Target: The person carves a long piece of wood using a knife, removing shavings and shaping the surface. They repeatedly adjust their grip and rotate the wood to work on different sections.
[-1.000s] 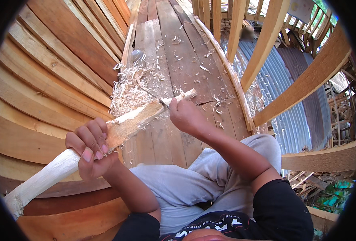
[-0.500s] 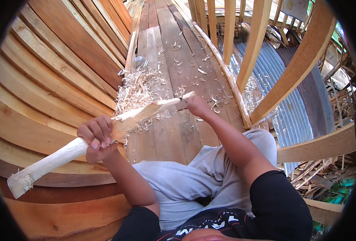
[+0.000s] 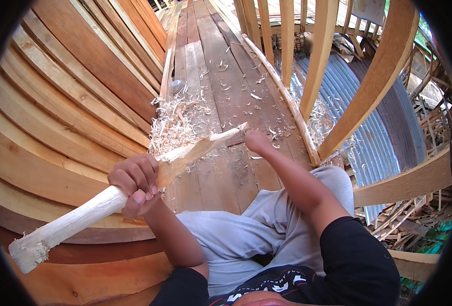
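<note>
A long pale wooden stick point(image 3: 78, 217), stripped of bark, slants from the lower left up to a thin, whittled tip near the middle. My left hand point(image 3: 134, 179) is wrapped around its middle. My right hand point(image 3: 256, 141) is closed just past the tip, knuckles toward the camera. A knife seen in it earlier is hidden behind the fingers. A heap of pale shavings point(image 3: 177, 122) lies on the plank floor point(image 3: 221, 66) under the stick. My grey-trousered legs are folded below.
Curved hull planks point(image 3: 57, 112) rise on the left. Bent wooden ribs point(image 3: 384, 76) stand on the right over a corrugated metal sheet point(image 3: 363, 122). A small grey round object point(image 3: 177, 85) lies by the shavings. Scrap wood is piled at the lower right.
My right hand has pushed forward along the stick, from its middle out past the tip. The stick has swung lower and more level. My left hand keeps its grip.
</note>
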